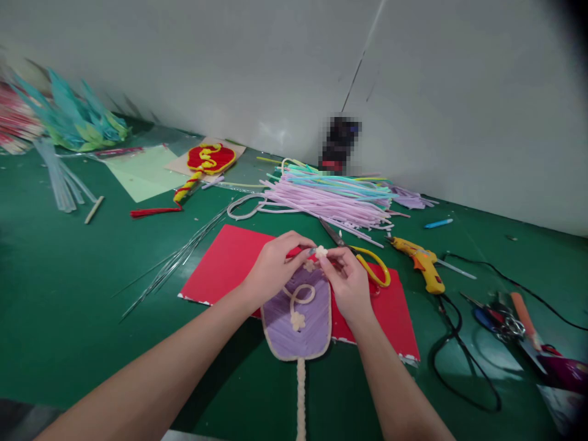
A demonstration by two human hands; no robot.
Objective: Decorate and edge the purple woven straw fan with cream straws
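Note:
A small cream pipe-cleaner flower [321, 252] is pinched between the fingertips of my left hand [275, 263] and my right hand [350, 285]. Below it lies a purple hand fan [280, 331] edged in cream, with a twisted cream handle [301, 392] pointing towards me. On the fan's face are a curled cream stem and a second flower [297, 321]. Another flower [309, 265] shows near its top, which my hands partly cover. Scissors with yellow handles [383, 278] rest just beyond my right hand. Under the fan and hands is a red board [215, 263].
Pink and blue pipe cleaners [326, 196] are piled behind. A yellow glue gun [425, 263] with a looping black cord lies right, near several tools [500, 318]. Thin wires [174, 263] and a red-and-yellow fan [211, 159] lie left, with glue sticks [59, 180] farther off.

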